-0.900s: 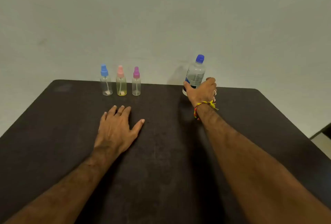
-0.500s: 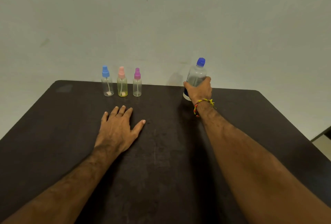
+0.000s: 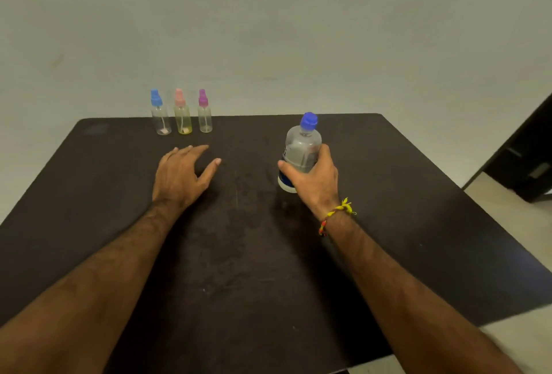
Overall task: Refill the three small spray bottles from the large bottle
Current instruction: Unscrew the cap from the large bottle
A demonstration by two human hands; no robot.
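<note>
Gripping the large bottle (image 3: 301,149), right hand (image 3: 316,178) fingers curled round it; left hand (image 3: 179,175) spread, empty, over desk (image 3: 418,194); three spray bottles (image 3: 182,113) behind.

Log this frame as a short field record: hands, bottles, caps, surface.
right hand: grips the large clear plastic bottle, blue cap on
left hand: open, holds nothing, over the dark brown table
spray bottles: blue-capped small clear one, pink-capped yellowish one, purple-capped clear one, upright in a row at the far edge
caps: all still on
wrist: yellow and red thread band
</note>
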